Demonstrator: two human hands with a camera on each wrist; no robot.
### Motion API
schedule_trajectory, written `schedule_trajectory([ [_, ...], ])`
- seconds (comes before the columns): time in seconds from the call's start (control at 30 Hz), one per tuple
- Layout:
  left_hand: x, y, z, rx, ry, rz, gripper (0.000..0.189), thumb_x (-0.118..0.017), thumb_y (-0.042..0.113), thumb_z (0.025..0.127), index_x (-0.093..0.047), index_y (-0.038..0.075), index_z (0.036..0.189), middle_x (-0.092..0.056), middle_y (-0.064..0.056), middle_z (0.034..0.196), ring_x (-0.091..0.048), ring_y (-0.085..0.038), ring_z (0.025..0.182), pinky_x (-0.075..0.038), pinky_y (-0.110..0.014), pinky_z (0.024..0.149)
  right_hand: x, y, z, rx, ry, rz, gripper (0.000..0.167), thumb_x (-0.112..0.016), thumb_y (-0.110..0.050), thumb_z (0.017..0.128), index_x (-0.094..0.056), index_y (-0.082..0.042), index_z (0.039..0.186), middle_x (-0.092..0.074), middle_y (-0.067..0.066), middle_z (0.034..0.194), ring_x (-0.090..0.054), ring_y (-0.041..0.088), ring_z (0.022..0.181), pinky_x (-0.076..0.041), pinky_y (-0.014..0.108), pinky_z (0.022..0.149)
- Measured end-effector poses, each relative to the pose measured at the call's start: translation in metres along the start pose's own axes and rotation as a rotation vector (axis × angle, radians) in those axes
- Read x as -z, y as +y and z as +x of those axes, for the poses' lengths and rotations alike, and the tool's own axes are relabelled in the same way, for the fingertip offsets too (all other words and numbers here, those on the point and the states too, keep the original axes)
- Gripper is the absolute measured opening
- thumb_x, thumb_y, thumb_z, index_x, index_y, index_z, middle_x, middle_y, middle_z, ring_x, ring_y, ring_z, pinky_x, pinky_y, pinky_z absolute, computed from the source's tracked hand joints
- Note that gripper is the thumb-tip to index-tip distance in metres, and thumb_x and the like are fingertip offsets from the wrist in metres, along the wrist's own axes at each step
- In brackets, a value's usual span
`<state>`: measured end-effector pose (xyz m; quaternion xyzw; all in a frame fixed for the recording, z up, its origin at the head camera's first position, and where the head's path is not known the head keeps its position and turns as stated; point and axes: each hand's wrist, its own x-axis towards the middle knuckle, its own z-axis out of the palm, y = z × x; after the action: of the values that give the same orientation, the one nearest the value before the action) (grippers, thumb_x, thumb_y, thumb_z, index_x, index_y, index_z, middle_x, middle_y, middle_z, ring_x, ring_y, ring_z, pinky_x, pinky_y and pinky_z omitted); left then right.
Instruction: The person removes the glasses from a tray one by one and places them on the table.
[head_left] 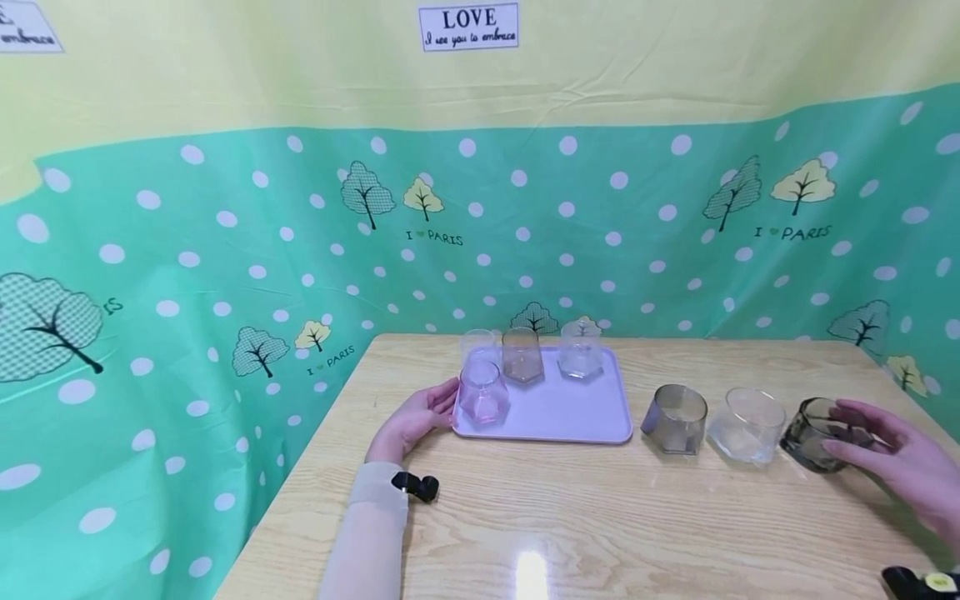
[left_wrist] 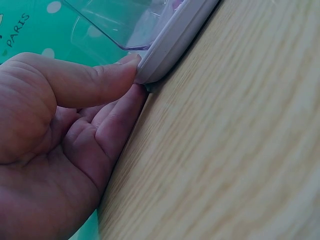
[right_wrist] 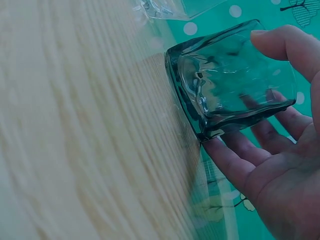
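My left hand [head_left: 417, 419] is at the left edge of a pale purple tray [head_left: 562, 417]. In the left wrist view its thumb lies against the tray's rim [left_wrist: 172, 47], with the fingers low by the table, so it pinches the corner. A pink glass [head_left: 483, 400] stands on the tray close to that hand. On the far right my right hand [head_left: 903, 454] holds a dark smoky glass [right_wrist: 230, 82]. The thumb is at its rim on one side and the fingers are round the other. The glass's base is at the table surface.
Behind the pink glass on the tray stand a brownish glass [head_left: 522, 358] and clear glasses [head_left: 581, 354]. A grey glass [head_left: 675, 425] and a clear squarish glass [head_left: 750, 429] stand between tray and right hand. A green dotted curtain [head_left: 525, 250] hangs behind the wooden table [head_left: 480, 517].
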<state>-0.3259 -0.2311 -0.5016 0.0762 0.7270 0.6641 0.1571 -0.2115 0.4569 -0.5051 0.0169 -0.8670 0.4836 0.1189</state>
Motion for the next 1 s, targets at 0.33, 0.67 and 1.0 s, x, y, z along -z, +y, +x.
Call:
schedule_trajectory([
  [0.33, 0.001, -0.001, -0.002, 0.0, 0.007, -0.006, 0.089, -0.064, -0.021, 0.086, -0.029, -0.002, 0.166, -0.027, -0.013, 0.174, -0.031, -0.032, 0.158, -0.038, -0.036, 0.123, 0.0, -0.004, 0.0, -0.009, -0.025, 0.014, 0.073, -0.075, -0.012, 0.101, -0.039, -0.031, 0.162, -0.044, -0.045, 0.117, -0.047, -0.025, 0.099, -0.046, 0.001, 0.073],
  [0.67, 0.001, 0.001, -0.001, -0.006, 0.011, 0.018, 0.088, -0.065, -0.019, 0.087, -0.031, 0.001, 0.166, -0.03, -0.01, 0.174, -0.034, -0.028, 0.157, -0.043, -0.031, 0.119, 0.003, -0.007, 0.0, -0.092, -0.054, 0.002, 0.087, -0.073, -0.023, 0.104, -0.019, -0.027, 0.173, -0.037, -0.048, 0.12, -0.043, -0.028, 0.096, -0.04, 0.003, 0.07],
  [1.0, 0.001, 0.001, -0.002, -0.018, 0.006, 0.039, 0.09, -0.066, -0.019, 0.086, -0.03, 0.0, 0.166, -0.029, -0.013, 0.174, -0.034, -0.03, 0.157, -0.043, -0.032, 0.119, -0.009, -0.03, -0.002, -0.094, 0.219, 0.086, 0.076, -0.062, -0.019, 0.109, -0.02, -0.031, 0.171, -0.023, -0.022, 0.169, -0.014, -0.004, 0.154, -0.014, 0.005, 0.119],
])
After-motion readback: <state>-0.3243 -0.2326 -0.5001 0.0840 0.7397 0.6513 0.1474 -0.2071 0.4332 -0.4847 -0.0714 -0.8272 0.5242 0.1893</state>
